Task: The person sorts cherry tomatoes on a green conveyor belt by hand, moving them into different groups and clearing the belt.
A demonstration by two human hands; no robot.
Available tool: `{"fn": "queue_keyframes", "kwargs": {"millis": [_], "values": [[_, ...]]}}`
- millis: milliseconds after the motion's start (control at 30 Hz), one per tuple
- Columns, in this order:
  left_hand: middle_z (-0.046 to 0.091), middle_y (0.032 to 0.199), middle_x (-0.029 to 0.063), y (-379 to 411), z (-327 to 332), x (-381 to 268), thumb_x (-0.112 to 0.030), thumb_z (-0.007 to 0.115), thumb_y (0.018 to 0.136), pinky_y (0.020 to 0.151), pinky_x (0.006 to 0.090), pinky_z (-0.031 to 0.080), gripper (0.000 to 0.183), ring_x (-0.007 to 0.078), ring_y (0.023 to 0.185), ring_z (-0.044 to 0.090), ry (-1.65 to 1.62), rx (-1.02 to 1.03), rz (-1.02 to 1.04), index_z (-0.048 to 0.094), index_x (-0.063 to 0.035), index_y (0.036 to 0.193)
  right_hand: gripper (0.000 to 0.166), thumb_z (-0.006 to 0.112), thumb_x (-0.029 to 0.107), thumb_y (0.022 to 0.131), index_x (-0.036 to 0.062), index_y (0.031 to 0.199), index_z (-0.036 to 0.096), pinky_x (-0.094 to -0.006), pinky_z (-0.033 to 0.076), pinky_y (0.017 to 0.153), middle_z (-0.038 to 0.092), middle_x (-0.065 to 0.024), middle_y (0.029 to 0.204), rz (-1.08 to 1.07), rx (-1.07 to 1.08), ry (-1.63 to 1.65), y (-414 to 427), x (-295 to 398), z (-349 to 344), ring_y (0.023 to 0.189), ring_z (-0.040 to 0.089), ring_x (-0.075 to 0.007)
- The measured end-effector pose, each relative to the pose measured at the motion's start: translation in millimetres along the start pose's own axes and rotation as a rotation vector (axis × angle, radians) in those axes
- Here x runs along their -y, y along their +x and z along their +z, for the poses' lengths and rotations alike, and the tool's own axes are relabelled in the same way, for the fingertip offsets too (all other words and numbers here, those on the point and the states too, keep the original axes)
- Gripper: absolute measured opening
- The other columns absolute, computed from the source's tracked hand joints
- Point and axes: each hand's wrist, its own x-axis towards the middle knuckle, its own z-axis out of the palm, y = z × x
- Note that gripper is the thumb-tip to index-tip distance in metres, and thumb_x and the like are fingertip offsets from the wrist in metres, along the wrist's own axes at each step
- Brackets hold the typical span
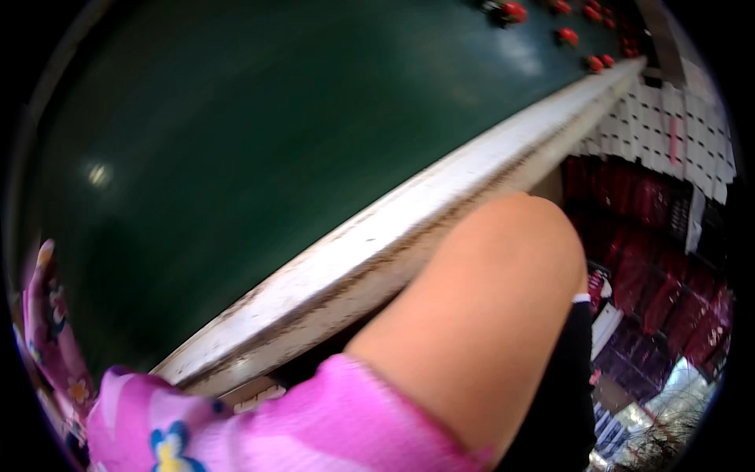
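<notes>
A bent bare elbow [522, 236] stands in front of the white rim [377, 230] of a dark green work surface [248, 135]. From it a pink patterned sleeve [354, 407] runs to the lower left. At the far left edge rises a narrow pink floral shape [56, 330], a covered hand or another sleeve; I cannot tell which. Neither of my hands can be clearly made out, nor whether they hold anything. Small red items [568, 36], blurred, lie scattered on the surface at the upper right; one larger red item [513, 12] has dark and pale parts beside it.
Beyond the rim at the right are white strips with dark slots [655, 127] and many dark red packages [660, 283]. Purple packages [634, 360] lie lower down. A black sleeve or garment [560, 395] with a white edge shows beside the elbow. Hair [666, 442] shows at the lower right.
</notes>
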Motion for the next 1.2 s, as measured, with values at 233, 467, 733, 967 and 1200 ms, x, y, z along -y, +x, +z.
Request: {"fn": "queue_keyframes", "kwargs": {"millis": [233,467,733,967,1200], "values": [[0.068,0.113,0.0157,19,-7,-9,0.002,0.060,0.090,0.088,0.0302,0.053,0.030,0.0236,0.100,0.068,0.004,0.017,0.060,0.066,0.0016,0.119,0.027,0.067,0.024,0.089,0.0045,0.107,0.064,-0.0411,0.050,0.070,0.063,-0.0115,0.094,0.030,-0.002,0.018,10,12,-10,0.081,0.062,-0.0285],[0.069,0.113,0.0160,16,29,2,0.001,0.060,0.090,0.087,0.0302,0.053,0.030,0.0236,0.100,0.068,-0.033,0.035,0.060,0.066,0.0018,0.119,0.028,0.067,0.025,0.090,0.0041,0.108,0.064,-0.0409,0.050,0.071,0.064,-0.0118,0.096,0.066,0.024,0.023,22,-16,-13,0.083,0.062,-0.0281],[0.069,0.113,0.0164,29,37,14,0.001,0.060,0.090,0.087,0.0301,0.053,0.029,0.0237,0.100,0.068,-0.036,0.039,0.055,0.066,0.0020,0.119,0.030,0.066,0.027,0.091,0.0035,0.109,0.064,-0.0406,0.051,0.073,0.064,-0.0121,0.098,0.067,0.049,0.043,46,-27,-18,0.085,0.063,-0.0276],[0.069,0.113,0.0166,15,24,-20,0.000,0.060,0.090,0.086,0.0300,0.054,0.029,0.0237,0.100,0.068,-0.015,0.015,0.052,0.067,0.0022,0.119,0.031,0.066,0.028,0.092,0.0031,0.111,0.063,-0.0404,0.051,0.074,0.064,-0.0123,0.100,0.022,0.092,0.028,31,-11,-44,0.087,0.063,-0.0272],[0.069,0.113,0.0169,10,33,-14,0.000,0.060,0.090,0.086,0.0299,0.054,0.029,0.0238,0.100,0.069,-0.015,-0.001,0.066,0.067,0.0024,0.118,0.032,0.066,0.029,0.093,0.0026,0.112,0.063,-0.0401,0.051,0.076,0.065,-0.0126,0.103,-0.017,0.092,0.033,54,-27,-44,0.088,0.063,-0.0267]]}}
